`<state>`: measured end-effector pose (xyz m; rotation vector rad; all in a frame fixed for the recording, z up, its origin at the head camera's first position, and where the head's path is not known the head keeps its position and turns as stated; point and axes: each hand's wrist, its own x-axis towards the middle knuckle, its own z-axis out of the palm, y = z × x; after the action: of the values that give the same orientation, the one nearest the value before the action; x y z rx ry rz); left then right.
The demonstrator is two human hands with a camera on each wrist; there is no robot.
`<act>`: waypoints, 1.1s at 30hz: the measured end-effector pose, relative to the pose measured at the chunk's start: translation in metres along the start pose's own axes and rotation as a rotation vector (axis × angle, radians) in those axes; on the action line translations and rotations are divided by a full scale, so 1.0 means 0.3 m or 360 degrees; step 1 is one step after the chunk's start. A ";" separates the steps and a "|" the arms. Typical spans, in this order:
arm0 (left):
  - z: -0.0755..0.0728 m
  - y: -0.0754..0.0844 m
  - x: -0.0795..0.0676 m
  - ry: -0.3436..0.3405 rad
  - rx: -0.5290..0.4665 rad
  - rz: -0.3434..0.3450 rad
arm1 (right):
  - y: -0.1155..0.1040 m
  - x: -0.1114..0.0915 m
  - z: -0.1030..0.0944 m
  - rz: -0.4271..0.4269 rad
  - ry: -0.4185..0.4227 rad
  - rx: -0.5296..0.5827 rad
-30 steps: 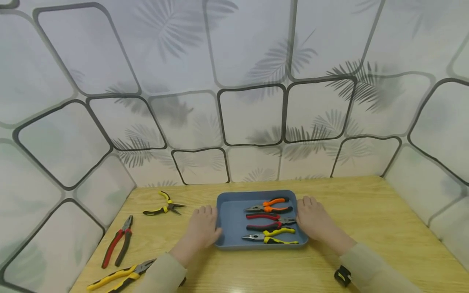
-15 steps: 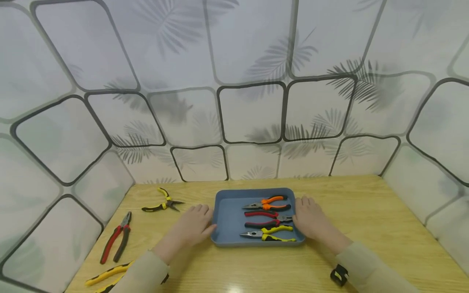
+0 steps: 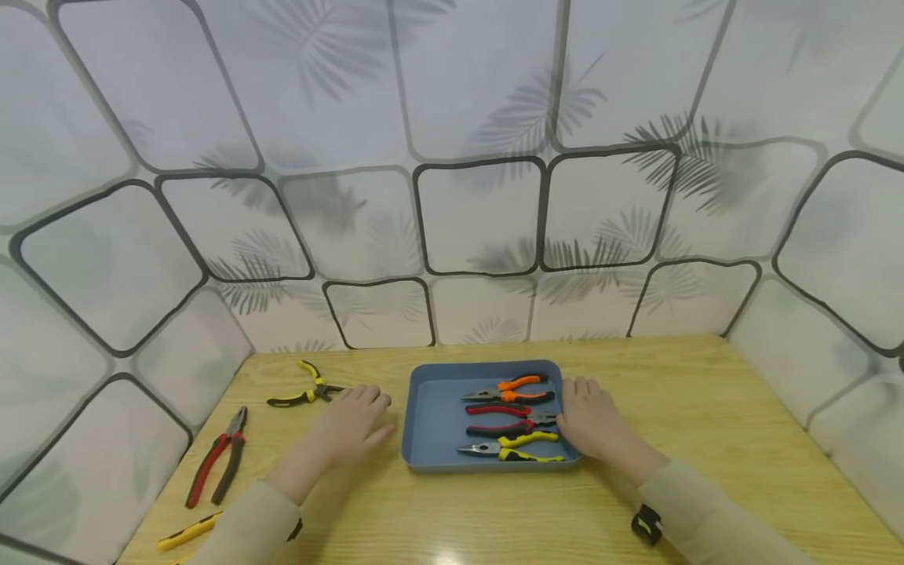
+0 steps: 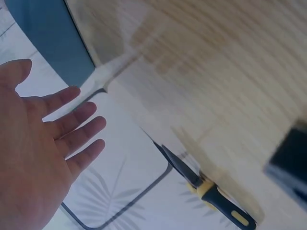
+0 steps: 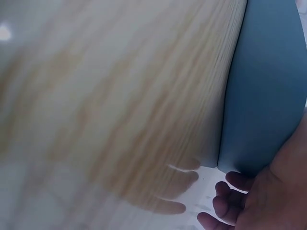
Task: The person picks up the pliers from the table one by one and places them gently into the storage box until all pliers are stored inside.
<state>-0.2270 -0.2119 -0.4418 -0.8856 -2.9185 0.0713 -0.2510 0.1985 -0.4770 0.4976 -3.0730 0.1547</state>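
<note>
In the head view, a blue tray [image 3: 431, 463] holds three pliers: orange-and-black pliers [image 3: 510, 395], red-and-black pliers [image 3: 503, 411] and yellow-and-black long-nose pliers [image 3: 494, 450]. My right hand [image 3: 592, 420] rests against the tray's right wall, its fingers loosely bent in the right wrist view. Left of the tray, my left hand [image 3: 346, 428] is apart from it, fingers spread and holding nothing. Its fingertips overlap the tips of small yellow-and-black pliers [image 3: 311, 392] in the head view. The left wrist view shows a gap between those pliers [image 4: 206, 189] and the hand.
On the table's left side lie large red-and-black pliers [image 3: 224, 455], spread open. Nearer the front, yellow-and-black pliers [image 3: 189, 531] are mostly hidden by the left sleeve [image 3: 250, 522]. Patterned white panels [image 3: 480, 306] stand behind and beside the wooden table [image 3: 678, 392].
My left hand has left the tray's left wall and moved left toward the small yellow-and-black pliers. My right hand stays at the tray's right wall. The view has shifted slightly.
</note>
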 end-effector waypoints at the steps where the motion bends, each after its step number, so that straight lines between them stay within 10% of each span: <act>1: -0.004 -0.008 -0.004 0.0002 0.0010 -0.0011 | -0.002 0.000 0.000 0.0005 -0.0007 0.0004; 33: -0.026 -0.228 -0.043 -0.0027 -0.0053 -0.0280 | -0.012 -0.009 -0.012 0.0075 -0.0057 0.0045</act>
<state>-0.2532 -0.2757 -0.4302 -0.6318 -3.0070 0.0184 -0.2474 0.1964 -0.4731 0.4343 -3.1230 0.1929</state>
